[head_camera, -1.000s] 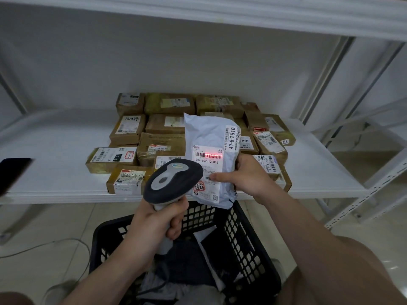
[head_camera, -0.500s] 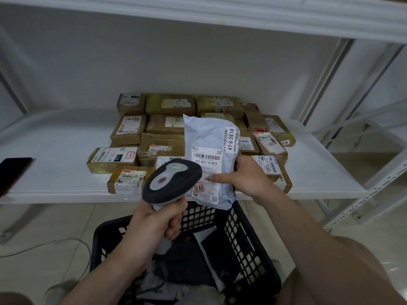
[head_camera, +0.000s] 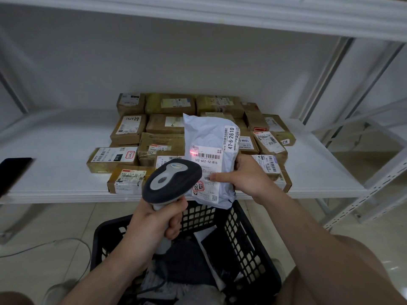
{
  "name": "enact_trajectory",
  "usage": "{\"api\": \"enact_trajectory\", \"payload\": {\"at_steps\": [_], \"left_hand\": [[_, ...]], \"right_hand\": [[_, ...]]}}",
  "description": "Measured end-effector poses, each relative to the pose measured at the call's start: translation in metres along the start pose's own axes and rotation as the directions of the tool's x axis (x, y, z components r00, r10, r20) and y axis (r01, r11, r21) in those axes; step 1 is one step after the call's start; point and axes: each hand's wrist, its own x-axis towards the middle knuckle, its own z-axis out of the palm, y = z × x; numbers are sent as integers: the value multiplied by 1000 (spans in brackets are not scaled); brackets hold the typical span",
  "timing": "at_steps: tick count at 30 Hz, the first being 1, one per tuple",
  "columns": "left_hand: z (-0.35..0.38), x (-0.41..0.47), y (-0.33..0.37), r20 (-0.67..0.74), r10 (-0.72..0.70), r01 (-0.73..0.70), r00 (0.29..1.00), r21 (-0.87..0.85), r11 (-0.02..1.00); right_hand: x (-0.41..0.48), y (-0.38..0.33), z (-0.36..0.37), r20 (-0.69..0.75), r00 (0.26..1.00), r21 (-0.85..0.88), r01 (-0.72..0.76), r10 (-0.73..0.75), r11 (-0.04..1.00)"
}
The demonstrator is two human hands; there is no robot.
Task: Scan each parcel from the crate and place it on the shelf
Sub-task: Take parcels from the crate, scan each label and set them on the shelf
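My right hand (head_camera: 248, 179) grips a white poly mailer parcel (head_camera: 209, 137) upright above the black crate (head_camera: 246, 236), thumb across its shipping label. My left hand (head_camera: 154, 221) holds a grey and black barcode scanner (head_camera: 171, 181) by the handle, its head aimed at the label. A red scan light glows at the left end of the barcode. More soft parcels lie in the crate, partly hidden by my arms. Several brown taped parcels (head_camera: 163, 144) lie packed together on the white shelf (head_camera: 55, 150).
A dark phone-like slab (head_camera: 13, 172) lies at the shelf's left edge. The shelf's uprights (head_camera: 326, 78) stand at the right, with another rack beyond. A cable (head_camera: 55, 243) trails over the tiled floor at the left. An upper shelf board spans overhead.
The red scan line lit the barcode, went out, and now glows again at its left end. Both hands and the parcel have barely shifted.
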Motion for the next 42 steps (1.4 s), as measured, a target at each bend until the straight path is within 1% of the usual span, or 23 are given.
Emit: {"api": "enact_trajectory", "payload": {"at_steps": [19, 23, 35, 42], "left_hand": [[0, 0, -2, 21, 9, -9, 1000, 16, 1000], [-2, 0, -2, 43, -2, 1, 999, 21, 1000], [-3, 0, -2, 44, -17, 16, 999, 27, 1000], [0, 2, -3, 31, -4, 3, 1000, 9, 1000]], "right_hand": [[3, 4, -1, -10, 1000, -3, -2, 2, 1000], [3, 5, -1, -7, 1000, -3, 1, -1, 1000], [4, 7, -2, -8, 1000, 7, 0, 0, 1000], [4, 7, -2, -22, 1000, 0, -22, 22, 1000]]}}
